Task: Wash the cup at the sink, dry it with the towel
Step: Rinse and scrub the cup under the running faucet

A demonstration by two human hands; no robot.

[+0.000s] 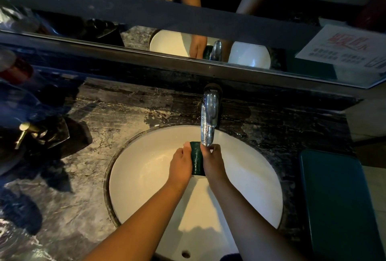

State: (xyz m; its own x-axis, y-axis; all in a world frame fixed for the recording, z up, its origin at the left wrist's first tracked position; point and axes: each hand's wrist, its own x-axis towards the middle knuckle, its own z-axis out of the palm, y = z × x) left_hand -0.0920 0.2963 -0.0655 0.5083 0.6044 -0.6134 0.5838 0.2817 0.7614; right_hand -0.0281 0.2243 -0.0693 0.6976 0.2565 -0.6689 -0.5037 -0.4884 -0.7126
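Dark green, textured cup (197,159) right under the chrome faucet (208,118), above the white sink (250,177). Left hand (180,164) and right hand (213,162) flank it, fingers clamped on it. Dark marble counter (94,177), mirror (173,43) behind.

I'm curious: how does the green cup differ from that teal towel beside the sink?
The cup is small, dark green and speckled; the towel is much larger, flat and teal. The cup is held between the left hand and right hand under the faucet, over the sink; the towel lies untouched on the counter to the sink's right. Both are greenish.
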